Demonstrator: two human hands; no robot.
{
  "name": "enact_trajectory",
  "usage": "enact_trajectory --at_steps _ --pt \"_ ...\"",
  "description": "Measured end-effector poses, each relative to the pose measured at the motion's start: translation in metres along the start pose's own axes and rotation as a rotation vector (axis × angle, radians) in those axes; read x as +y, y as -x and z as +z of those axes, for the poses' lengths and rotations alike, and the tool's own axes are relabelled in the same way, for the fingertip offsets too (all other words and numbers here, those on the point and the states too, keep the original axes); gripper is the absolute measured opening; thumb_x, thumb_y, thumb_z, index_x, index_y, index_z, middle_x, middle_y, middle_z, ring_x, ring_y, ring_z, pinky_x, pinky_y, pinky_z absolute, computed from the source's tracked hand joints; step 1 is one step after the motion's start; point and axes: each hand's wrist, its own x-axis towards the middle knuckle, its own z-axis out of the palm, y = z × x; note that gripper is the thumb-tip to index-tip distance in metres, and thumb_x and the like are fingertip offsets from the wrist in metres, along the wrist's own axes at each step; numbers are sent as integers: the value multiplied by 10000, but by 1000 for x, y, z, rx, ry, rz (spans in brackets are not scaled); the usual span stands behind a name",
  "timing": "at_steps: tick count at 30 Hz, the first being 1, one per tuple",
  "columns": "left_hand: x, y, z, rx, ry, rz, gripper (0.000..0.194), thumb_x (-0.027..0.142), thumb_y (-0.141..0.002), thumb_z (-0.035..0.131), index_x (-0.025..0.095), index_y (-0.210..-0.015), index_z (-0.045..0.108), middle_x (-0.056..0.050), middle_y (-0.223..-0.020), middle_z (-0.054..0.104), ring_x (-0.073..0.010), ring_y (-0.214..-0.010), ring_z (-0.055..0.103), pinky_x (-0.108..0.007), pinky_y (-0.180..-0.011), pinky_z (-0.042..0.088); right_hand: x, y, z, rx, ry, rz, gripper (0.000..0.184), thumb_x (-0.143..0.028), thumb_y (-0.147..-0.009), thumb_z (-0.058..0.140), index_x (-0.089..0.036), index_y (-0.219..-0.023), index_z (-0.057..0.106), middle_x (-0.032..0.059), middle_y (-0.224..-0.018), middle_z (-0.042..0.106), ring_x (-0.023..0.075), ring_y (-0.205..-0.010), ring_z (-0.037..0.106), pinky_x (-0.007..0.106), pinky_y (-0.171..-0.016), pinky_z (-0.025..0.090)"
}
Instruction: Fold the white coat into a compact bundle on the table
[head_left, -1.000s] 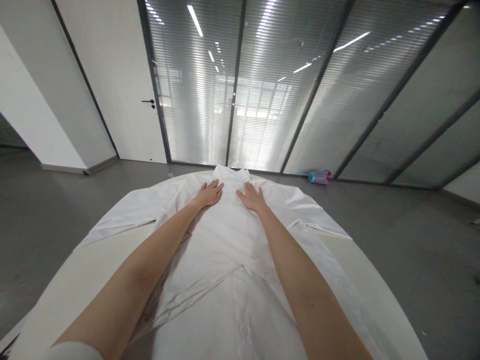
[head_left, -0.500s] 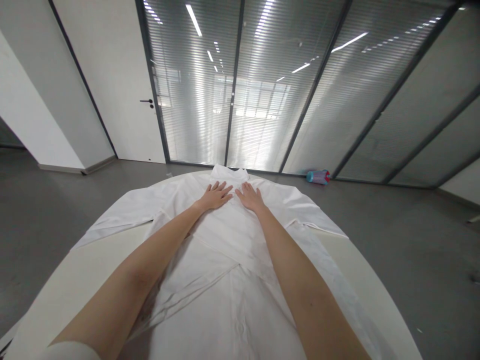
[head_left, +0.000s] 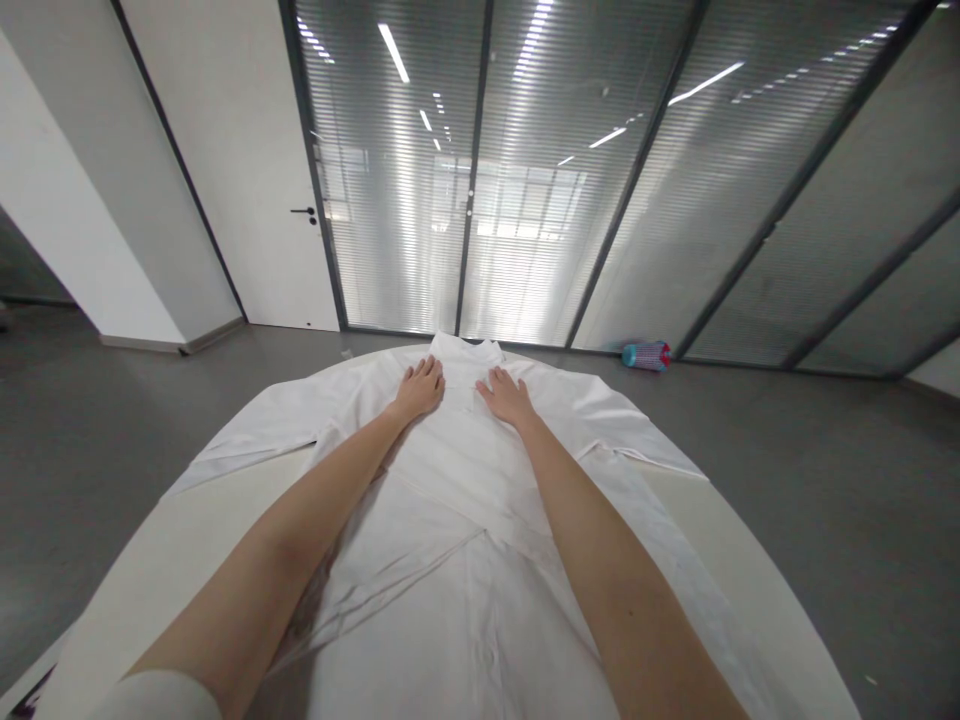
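A white long garment with a stand-up collar lies spread over a round white table. Its sleeves reach out to both sides, and a belt-like strip runs slantwise below the waist seam. My left hand rests flat on the upper part, left of the collar, fingers stretched out. On the other side of the front, my right hand lies palm down with fingers spread. Neither hand grips the cloth. My forearms cover parts of the garment's sides.
Grey floor surrounds the table. Beyond it are a glass partition with blinds and a white door. A blue, striped and red bundle lies by the partition. A white pillar stands at left.
My left hand has slid left over the cloth, away from my right hand, and its fingers are closer together. The right hand has barely moved. The view has shifted slightly.
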Motion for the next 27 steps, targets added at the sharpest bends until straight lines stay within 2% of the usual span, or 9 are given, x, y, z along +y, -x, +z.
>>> enact_trajectory --at_steps 7,15,20,23,27 --pt "1 0 -2 -23 7 8 449 267 -980 390 133 -1401 469 -197 -1557 371 -323 -1426 365 -523 -1145 280 1 0 0 0 2 -1 701 -584 -1016 124 -155 -1552 267 136 -1637 196 224 -1512 156 528 -1192 151" --pt "0 -1 1 -26 9 1 463 278 -973 391 148 -1411 468 -177 -1573 352 -325 -1429 356 -519 -1149 273 1 -2 2 19 1 -13 686 -565 -1021 141 -142 -1540 291 139 -1631 217 231 -1505 181 532 -1187 171" --pt "0 -2 1 -43 -21 -22 506 299 -976 377 128 -1447 448 -175 -1595 309 -352 -1438 335 -532 -1157 254 1 -1 4 82 30 2 716 -584 -1015 148 -121 -1544 287 143 -1644 162 262 -1516 125 529 -1197 126" --pt "1 -2 0 -100 -47 -56 559 361 -994 347 132 -1504 382 -156 -1613 270 -354 -1460 294 -562 -1172 208 2 -3 6 70 20 0 706 -577 -1018 173 -117 -1537 303 151 -1632 203 267 -1509 156 547 -1195 117" --pt "1 0 -2 -153 -6 -72 660 526 -1004 305 158 -1552 298 -144 -1624 243 -366 -1476 254 -593 -1167 202 5 -6 9 97 -34 -19 666 -555 -1021 257 -124 -1520 345 151 -1618 250 285 -1499 193 556 -1194 126"
